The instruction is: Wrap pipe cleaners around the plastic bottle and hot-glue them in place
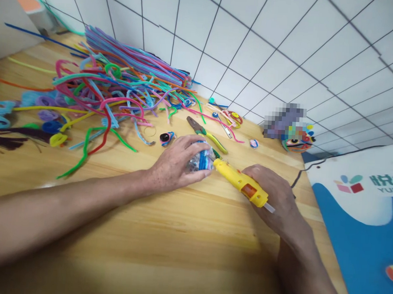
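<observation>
Desk (179,229): pale wood, grain showing, smooth, with a soft sheen from where I stand; wall (237,48): smooth, tile-like, low in gloss. Glue gun (230,172): smooth, hard-looking yellow plastic, its glue stick (270,208) translucent and waxy in look; small container (193,165): clear, shiny, apparently plastic, with a matt, fuzzy-looking blue band (204,159). Pliers (204,131): dull dark metal at the head, smooth plastic-looking handles; pipe cleaners (131,61): matt and fuzzy, with a soft fibrous nap.
</observation>
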`<act>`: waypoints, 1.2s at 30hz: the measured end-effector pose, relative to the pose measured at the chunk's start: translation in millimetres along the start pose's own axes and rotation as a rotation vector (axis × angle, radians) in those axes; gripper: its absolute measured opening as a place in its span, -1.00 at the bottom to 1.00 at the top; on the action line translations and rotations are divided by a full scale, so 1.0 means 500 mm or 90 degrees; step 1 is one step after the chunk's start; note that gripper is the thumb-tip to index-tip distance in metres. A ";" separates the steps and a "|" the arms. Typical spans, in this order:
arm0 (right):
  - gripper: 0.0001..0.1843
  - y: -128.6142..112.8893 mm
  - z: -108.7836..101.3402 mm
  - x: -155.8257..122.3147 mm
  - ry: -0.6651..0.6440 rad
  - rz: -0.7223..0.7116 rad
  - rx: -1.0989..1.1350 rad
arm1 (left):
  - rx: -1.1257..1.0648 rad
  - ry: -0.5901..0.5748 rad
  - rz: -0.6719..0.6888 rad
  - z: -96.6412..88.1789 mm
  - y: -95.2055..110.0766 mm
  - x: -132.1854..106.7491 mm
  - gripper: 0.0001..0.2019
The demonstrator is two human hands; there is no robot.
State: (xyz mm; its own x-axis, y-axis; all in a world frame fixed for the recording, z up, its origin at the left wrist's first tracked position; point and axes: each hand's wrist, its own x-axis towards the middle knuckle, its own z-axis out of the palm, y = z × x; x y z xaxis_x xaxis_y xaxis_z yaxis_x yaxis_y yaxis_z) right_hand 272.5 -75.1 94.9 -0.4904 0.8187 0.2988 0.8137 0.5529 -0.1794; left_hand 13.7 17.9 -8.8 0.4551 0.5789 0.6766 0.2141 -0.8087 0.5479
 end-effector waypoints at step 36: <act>-0.85 0.001 0.003 0.003 -0.001 -0.018 -0.030 | 0.004 0.002 0.001 0.000 0.001 0.002 -0.52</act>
State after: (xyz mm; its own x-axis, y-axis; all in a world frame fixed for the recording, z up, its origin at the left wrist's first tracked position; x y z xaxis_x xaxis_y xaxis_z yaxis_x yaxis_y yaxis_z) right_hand 271.7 -73.3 93.7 -0.5144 0.8030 0.3010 0.8131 0.5682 -0.1261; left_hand 14.4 18.1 -8.2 0.4529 0.5777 0.6791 0.2184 -0.8104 0.5437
